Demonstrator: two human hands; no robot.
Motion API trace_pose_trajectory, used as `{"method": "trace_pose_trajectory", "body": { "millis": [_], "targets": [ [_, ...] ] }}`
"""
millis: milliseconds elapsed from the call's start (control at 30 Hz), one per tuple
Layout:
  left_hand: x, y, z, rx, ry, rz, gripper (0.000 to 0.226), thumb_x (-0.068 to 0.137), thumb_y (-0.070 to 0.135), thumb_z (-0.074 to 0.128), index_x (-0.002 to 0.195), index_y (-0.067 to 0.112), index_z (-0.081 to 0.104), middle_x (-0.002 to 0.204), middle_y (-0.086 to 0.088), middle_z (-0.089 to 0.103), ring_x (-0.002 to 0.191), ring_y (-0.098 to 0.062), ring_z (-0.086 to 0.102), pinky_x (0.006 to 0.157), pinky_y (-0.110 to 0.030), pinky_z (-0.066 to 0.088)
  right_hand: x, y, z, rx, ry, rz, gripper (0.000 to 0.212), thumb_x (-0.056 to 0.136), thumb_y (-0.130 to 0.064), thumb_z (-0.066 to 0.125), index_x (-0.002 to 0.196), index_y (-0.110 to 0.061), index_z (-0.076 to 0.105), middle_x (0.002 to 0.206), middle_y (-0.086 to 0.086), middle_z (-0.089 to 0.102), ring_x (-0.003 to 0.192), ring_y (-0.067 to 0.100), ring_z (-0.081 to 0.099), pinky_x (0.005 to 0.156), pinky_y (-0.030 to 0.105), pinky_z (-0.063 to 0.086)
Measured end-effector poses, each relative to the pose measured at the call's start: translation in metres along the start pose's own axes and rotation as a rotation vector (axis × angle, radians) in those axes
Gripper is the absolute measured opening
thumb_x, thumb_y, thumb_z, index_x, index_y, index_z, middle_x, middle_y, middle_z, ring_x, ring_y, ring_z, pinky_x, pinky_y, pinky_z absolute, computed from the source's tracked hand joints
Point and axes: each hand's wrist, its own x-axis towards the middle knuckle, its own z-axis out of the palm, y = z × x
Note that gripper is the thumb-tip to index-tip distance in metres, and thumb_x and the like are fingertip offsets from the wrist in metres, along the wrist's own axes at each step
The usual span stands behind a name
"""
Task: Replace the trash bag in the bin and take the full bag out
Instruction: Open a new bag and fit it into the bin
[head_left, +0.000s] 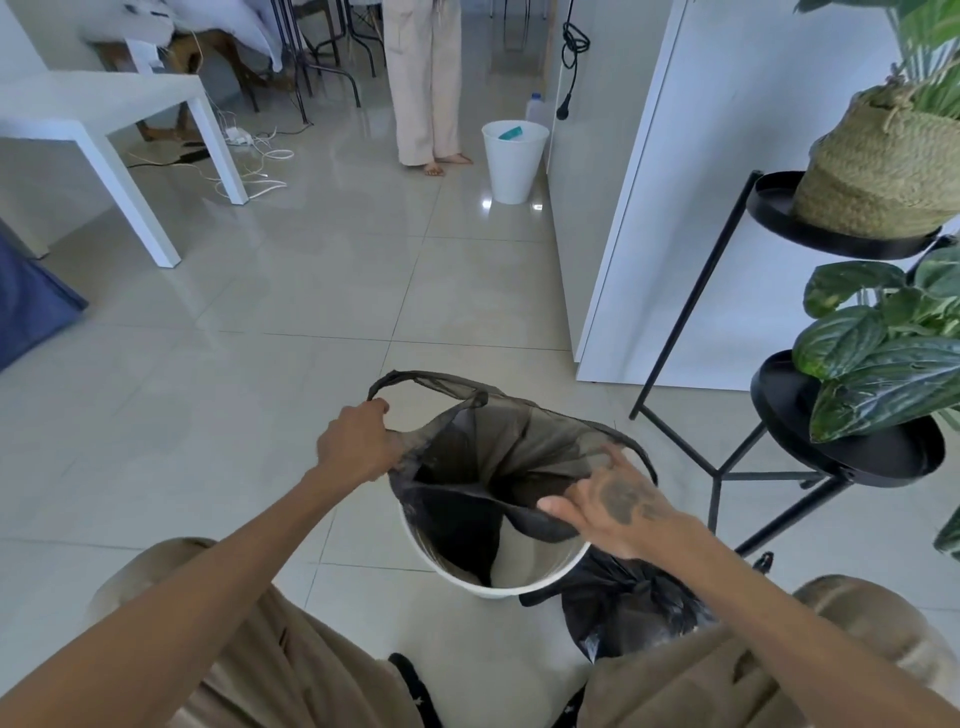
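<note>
A white bin (524, 581) stands on the tiled floor between my knees. A thin dark new trash bag (511, 441) is spread over its mouth, hanging down inside. My left hand (358, 441) grips the bag's left edge below a loop handle, outside the rim. My right hand (618, 501) pinches the bag's near right edge over the rim. The far and left parts of the bag lie over the rim; the near rim is bare. A full black bag (623, 603), tied at the top, sits on the floor right of the bin, against my right leg.
A black metal plant stand (727, 457) with leafy plants and a woven basket (883, 171) stands close on the right. A white cabinet (675, 208) is behind it. A second white bin (513, 161), a standing person (426, 83) and a white table (104, 114) with cables are farther off.
</note>
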Motion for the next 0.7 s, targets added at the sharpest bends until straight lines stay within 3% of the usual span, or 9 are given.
{"method": "trace_pose_trajectory", "body": {
  "millis": [100, 167, 200, 233, 300, 400, 500, 600, 700],
  "targets": [
    [-0.004, -0.015, 0.000, 0.295, -0.046, 0.069, 0.058, 0.083, 0.022, 0.060, 0.140, 0.021, 0.049, 0.121, -0.011, 0.062, 0.103, -0.033, 0.064, 0.076, -0.033, 0.050, -0.028, 0.022, -0.021, -0.220, 0.425, 0.119, 0.064, 0.096, -0.069, 0.020, 0.085, -0.014, 0.051, 0.072, -0.009, 0.073, 0.081, -0.002, 0.068, 0.107, 0.023, 0.035],
    [-0.011, -0.020, 0.000, 0.384, -0.086, 0.119, 0.047, 0.089, 0.036, 0.058, 0.134, 0.021, 0.052, 0.115, -0.008, 0.064, 0.091, -0.030, 0.069, 0.071, -0.031, 0.051, -0.022, 0.042, -0.025, -0.069, 0.259, 0.149, 0.068, 0.104, -0.055, 0.020, 0.118, 0.002, 0.054, 0.113, 0.016, 0.073, 0.112, 0.007, 0.060, 0.111, 0.017, 0.025],
    [-0.015, -0.021, -0.001, 0.393, -0.105, 0.133, 0.046, 0.091, 0.048, 0.053, 0.127, 0.020, 0.052, 0.105, -0.006, 0.067, 0.076, -0.026, 0.072, 0.066, -0.030, 0.053, -0.011, 0.053, -0.022, -0.141, 0.052, 0.116, 0.069, 0.103, -0.057, 0.024, 0.127, 0.000, 0.054, 0.122, 0.017, 0.067, 0.123, 0.018, 0.053, 0.122, 0.032, 0.008],
    [-0.019, -0.022, -0.003, 0.387, -0.127, 0.138, 0.050, 0.092, 0.060, 0.047, 0.122, 0.021, 0.052, 0.092, -0.003, 0.068, 0.058, -0.022, 0.071, 0.061, -0.029, 0.055, 0.000, 0.060, -0.020, -0.223, 0.025, 0.118, 0.069, 0.097, -0.066, 0.027, 0.127, -0.011, 0.058, 0.115, 0.010, 0.069, 0.120, 0.023, 0.055, 0.121, 0.051, -0.008],
    [-0.027, -0.019, -0.008, 0.386, -0.183, 0.148, 0.063, 0.091, 0.073, 0.037, 0.126, 0.024, 0.050, 0.072, 0.001, 0.065, 0.042, -0.018, 0.066, 0.056, -0.027, 0.057, 0.016, 0.059, -0.031, -0.403, 0.048, 0.152, 0.058, 0.090, -0.071, 0.037, 0.121, -0.027, 0.060, 0.100, -0.004, 0.070, 0.115, 0.022, 0.057, 0.112, 0.062, -0.020],
    [-0.039, -0.006, -0.018, 0.383, -0.243, 0.187, 0.067, 0.091, 0.072, 0.042, 0.142, 0.028, 0.046, 0.068, 0.001, 0.069, 0.045, -0.017, 0.069, 0.058, -0.027, 0.059, 0.019, 0.053, -0.046, -0.275, 0.317, 0.048, 0.029, 0.095, -0.044, 0.053, 0.115, -0.026, 0.063, 0.098, -0.003, 0.071, 0.115, 0.022, 0.057, 0.120, 0.052, -0.008],
    [-0.049, 0.020, -0.032, 0.442, -0.199, 0.298, 0.063, 0.090, 0.067, 0.051, 0.143, 0.033, 0.049, 0.093, 0.001, 0.075, 0.057, -0.016, 0.073, 0.067, -0.027, 0.055, 0.022, 0.045, -0.056, -0.207, 0.522, 0.021, 0.018, 0.086, -0.027, 0.067, 0.101, -0.019, 0.070, 0.084, 0.001, 0.074, 0.098, 0.027, 0.064, 0.121, 0.050, 0.014],
    [-0.053, 0.046, -0.038, 0.555, -0.073, 0.431, 0.054, 0.090, 0.063, 0.056, 0.135, 0.034, 0.058, 0.126, -0.001, 0.065, 0.106, -0.024, 0.067, 0.084, -0.035, 0.050, 0.023, 0.039, -0.046, -0.089, 0.582, -0.047, 0.016, 0.074, -0.020, 0.079, 0.087, -0.013, 0.072, 0.076, 0.003, 0.071, 0.079, 0.030, 0.066, 0.101, 0.046, 0.045],
    [-0.050, 0.069, -0.025, 0.492, 0.073, 0.637, 0.032, 0.096, 0.048, 0.055, 0.115, 0.027, 0.069, 0.113, -0.003, 0.062, 0.110, -0.028, 0.059, 0.083, -0.037, 0.047, -0.001, 0.008, -0.062, -0.025, 0.657, -0.106, 0.015, 0.088, -0.019, 0.064, 0.099, -0.009, 0.067, 0.090, 0.007, 0.068, 0.090, 0.022, 0.067, 0.087, 0.030, 0.048]
  ]
}}
